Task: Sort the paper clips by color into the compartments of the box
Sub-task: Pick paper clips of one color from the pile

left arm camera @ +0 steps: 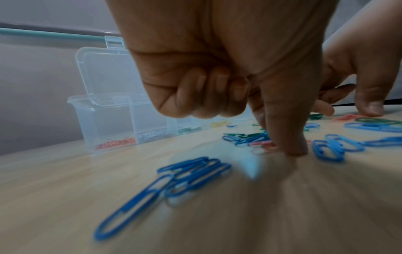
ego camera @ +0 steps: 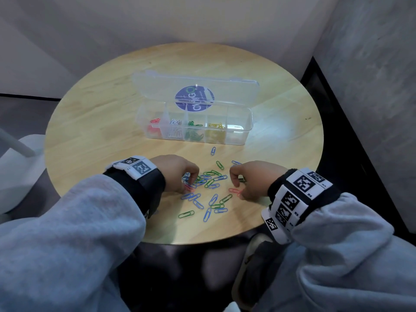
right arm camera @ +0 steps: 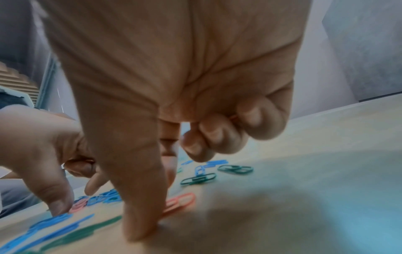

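Note:
A clear box (ego camera: 245, 131) stands open at the table's middle; its compartments hold red, white, green and yellow clips, and the rightmost looks empty. Loose blue, green and red paper clips (ego camera: 209, 190) lie scattered in front of it. My left hand (ego camera: 190, 184) (left arm camera: 282, 134) has three fingers curled into the palm, while thumb and forefinger reach down around a red clip (left arm camera: 261, 143) on the wood. My right hand (ego camera: 236, 188) (right arm camera: 156, 197) sets its thumb on the table beside another red clip (right arm camera: 185, 201). Its curled fingers hold a red clip, of which a bit of wire (right arm camera: 233, 117) shows.
The round wooden table (ego camera: 112, 109) stands in a corner, with walls behind and to the right. The box's lid (ego camera: 157, 86) leans back open. A white chair (ego camera: 20, 167) is at the left. A single blue clip (ego camera: 213, 151) lies just before the box.

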A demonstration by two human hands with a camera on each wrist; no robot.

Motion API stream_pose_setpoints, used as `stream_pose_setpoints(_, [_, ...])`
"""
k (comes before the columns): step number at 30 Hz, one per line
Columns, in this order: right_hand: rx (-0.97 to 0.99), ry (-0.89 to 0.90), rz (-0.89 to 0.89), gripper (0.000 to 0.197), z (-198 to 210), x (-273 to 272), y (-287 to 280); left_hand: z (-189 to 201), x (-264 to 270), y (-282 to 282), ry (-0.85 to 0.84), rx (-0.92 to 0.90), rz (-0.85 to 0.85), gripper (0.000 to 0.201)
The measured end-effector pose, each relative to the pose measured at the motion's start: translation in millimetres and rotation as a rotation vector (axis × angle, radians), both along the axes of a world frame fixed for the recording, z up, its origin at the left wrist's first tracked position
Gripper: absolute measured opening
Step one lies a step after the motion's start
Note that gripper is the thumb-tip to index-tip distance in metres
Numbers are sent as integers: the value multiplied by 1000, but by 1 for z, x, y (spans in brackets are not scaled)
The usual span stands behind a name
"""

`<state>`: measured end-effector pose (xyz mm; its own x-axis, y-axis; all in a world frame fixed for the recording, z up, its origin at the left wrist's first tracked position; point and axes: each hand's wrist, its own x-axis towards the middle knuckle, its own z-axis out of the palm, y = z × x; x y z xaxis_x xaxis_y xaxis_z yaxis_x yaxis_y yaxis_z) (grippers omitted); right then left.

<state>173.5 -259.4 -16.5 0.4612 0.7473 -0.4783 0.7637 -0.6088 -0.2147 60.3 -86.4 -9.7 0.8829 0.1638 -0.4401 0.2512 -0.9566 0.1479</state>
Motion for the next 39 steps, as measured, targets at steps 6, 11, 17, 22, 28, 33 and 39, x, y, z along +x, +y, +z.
stream_pose_setpoints(6, [1,45,32,13,0,1,5,-4,5,1,25,-19,-16,19])
stream_pose_setpoints(11, [-23,49,67,8,3,0,9,-4,6,3,61,-37,17,21])
stream_pose_setpoints(17, [-2,124,-29,10,5,7,6,-4,6,5,81,-71,5,22])
stream_pose_setpoints(22, [110,116,-171,5,6,21,0,-4,6,5,109,-75,-9,18])
stream_pose_setpoints(28, [107,151,-158,11,6,22,3,-9,9,8,133,-81,17,15])
stream_pose_setpoints(33, [127,170,-188,7,6,26,1,-9,9,12,143,-114,30,19])
stream_pose_setpoints(39, [139,197,-201,11,6,31,3,-11,5,11,138,-135,-2,25])
